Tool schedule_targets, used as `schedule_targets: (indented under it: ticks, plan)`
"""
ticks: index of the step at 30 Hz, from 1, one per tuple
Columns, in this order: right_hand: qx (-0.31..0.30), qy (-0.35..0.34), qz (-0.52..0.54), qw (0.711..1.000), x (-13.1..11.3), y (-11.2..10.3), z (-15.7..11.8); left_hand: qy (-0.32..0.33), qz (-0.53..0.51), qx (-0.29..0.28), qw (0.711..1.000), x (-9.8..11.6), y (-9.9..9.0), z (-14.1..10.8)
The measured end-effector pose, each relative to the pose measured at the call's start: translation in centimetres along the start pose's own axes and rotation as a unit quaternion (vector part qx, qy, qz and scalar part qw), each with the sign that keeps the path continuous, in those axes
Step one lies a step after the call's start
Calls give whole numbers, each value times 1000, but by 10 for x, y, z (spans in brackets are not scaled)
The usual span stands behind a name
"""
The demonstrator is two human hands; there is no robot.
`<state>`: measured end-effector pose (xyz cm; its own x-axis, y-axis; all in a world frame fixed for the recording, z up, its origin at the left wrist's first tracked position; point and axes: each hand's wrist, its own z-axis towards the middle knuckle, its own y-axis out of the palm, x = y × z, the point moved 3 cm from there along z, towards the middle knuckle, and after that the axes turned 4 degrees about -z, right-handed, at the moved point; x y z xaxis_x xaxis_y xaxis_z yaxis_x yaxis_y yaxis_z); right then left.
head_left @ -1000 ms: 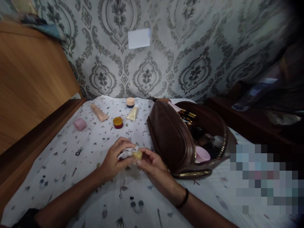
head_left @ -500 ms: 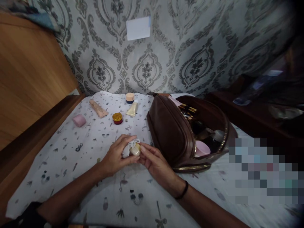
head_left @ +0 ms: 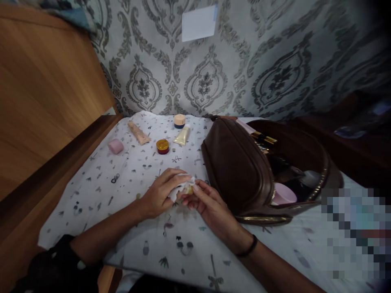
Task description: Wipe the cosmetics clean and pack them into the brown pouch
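My left hand [head_left: 159, 196] is curled around a crumpled white tissue [head_left: 180, 189], pressing it over a small yellowish container [head_left: 191, 189]. Most of the container is hidden by tissue and fingers, so its exact kind does not show. From the other side, my right hand [head_left: 215, 209] pinches the container's end between thumb and fingers. Both hands meet above the patterned white cloth [head_left: 134, 254], just left of an open brown makeup bag [head_left: 236, 171]. Inside the bag are a pink cup-shaped item [head_left: 284, 194] and several gold-and-black brushes [head_left: 266, 139].
Beyond my hands lie a gold-lidded red jar [head_left: 163, 147], a cream tube [head_left: 182, 136], a peach-lidded jar [head_left: 179, 121], a beige tube [head_left: 139, 133] and a pink sponge-like piece [head_left: 115, 146]. A wooden panel [head_left: 55, 73] borders the left; a patterned wall [head_left: 204, 81] stands behind.
The tissue now covers more of the container, whose pale body showed before. The view has shifted, so the bag and wall appear larger and the cosmetics sit further right.
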<state>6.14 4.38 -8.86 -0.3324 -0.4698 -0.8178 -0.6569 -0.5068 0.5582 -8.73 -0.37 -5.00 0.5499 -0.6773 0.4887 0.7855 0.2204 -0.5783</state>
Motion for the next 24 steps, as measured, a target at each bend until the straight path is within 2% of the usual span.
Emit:
schedule_targets:
  ticks: [3,8,14,21,24]
  plan:
    - [-2,-9,-21,1000,-2,2,-1,-15,13,-12,1000,-1,2,-1]
    - [-15,-13,-37,999,-2,3,-1,-45,-9,0,999,-2,1,0]
    - [25,-25,7,999,0,-1,1,-69,-75,0,995,-6,1,1]
    - [-28,-13,-21,999,1,1,-1,-59,-49,32,997,-7,-4,1]
    - [-28,-13,-19,999,1,3,-1,-49,-23,8,999,-4,-4,0]
